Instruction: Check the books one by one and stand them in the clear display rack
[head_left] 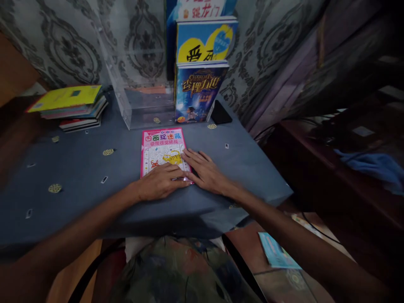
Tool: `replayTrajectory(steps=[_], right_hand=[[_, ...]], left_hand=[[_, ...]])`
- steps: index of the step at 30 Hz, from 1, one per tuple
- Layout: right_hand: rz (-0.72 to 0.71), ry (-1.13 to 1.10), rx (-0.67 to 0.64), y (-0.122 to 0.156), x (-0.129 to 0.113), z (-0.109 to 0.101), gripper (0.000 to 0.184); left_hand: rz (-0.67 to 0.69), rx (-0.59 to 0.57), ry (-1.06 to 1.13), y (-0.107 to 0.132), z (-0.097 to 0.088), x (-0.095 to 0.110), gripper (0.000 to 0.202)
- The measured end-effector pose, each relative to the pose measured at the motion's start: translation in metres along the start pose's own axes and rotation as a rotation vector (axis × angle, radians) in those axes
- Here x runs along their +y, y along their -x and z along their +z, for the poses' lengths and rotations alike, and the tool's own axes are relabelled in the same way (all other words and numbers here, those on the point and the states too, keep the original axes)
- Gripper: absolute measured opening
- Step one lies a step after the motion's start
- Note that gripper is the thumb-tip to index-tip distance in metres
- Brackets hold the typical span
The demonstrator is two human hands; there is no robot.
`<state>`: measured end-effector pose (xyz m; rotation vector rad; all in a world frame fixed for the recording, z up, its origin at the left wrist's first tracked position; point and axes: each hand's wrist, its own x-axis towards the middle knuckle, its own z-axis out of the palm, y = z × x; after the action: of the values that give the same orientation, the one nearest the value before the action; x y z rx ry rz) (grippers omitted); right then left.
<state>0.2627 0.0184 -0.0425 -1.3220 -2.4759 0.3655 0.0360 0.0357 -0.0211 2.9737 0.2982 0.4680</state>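
A pink-bordered picture book (160,145) with a yellow tiger on its cover lies on the table in front of me. My left hand (162,181) rests flat across its lower edge, fingers stretched to the right. Along the book's right edge lies my right hand (203,170), palm down, with fingers extended over the cover's margin. The two hands meet near the lower right corner. They hide the bottom part of the cover.
A clear acrylic rack (126,109) stands behind the book, with upright books (198,92) at its right side. A stack of books (67,103) lies at the left. Beside the rack is a black phone-like object (221,112). A blue book (277,251) lies on the floor.
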Motion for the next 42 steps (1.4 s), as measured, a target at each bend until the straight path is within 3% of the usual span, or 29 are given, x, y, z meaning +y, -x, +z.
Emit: replayTrajectory(steps=[6,13,16,19,22,26,29,37,42], right_hand=[[-0.051,0.06,-0.002,0.018,-0.002,0.002,0.059],[-0.071,0.079,-0.013,0.015,0.0,0.004,0.06],[-0.068,0.088,-0.029,0.016,0.002,0.002,0.06],[-0.062,0.099,-0.037,0.015,-0.003,-0.003,0.057],[-0.17,0.06,-0.079,0.007,-0.026,-0.007,0.048],[-0.415,-0.122,-0.231,-0.012,-0.066,-0.002,0.048],[-0.463,-0.167,-0.248,-0.033,-0.077,0.006,0.047],[-0.441,-0.03,-0.201,-0.114,-0.033,0.021,0.048],[-0.219,0.117,-0.039,-0.16,-0.002,0.027,0.048]], left_hand=[[-0.008,-0.014,-0.088,0.016,0.0,0.01,0.03],[-0.189,0.055,-0.175,0.095,-0.022,0.027,0.039],[-0.289,0.044,-0.229,0.119,-0.031,0.037,0.043],[-0.336,0.026,-0.224,0.124,-0.032,0.044,0.044],[-0.359,0.052,-0.212,0.121,-0.028,0.048,0.043],[-0.38,0.102,-0.193,0.117,-0.023,0.052,0.042],[-0.386,0.12,-0.18,0.117,-0.022,0.054,0.041],[-0.433,0.173,-0.057,0.114,-0.025,0.055,0.055],[-0.446,0.172,-0.06,0.112,-0.026,0.056,0.054]])
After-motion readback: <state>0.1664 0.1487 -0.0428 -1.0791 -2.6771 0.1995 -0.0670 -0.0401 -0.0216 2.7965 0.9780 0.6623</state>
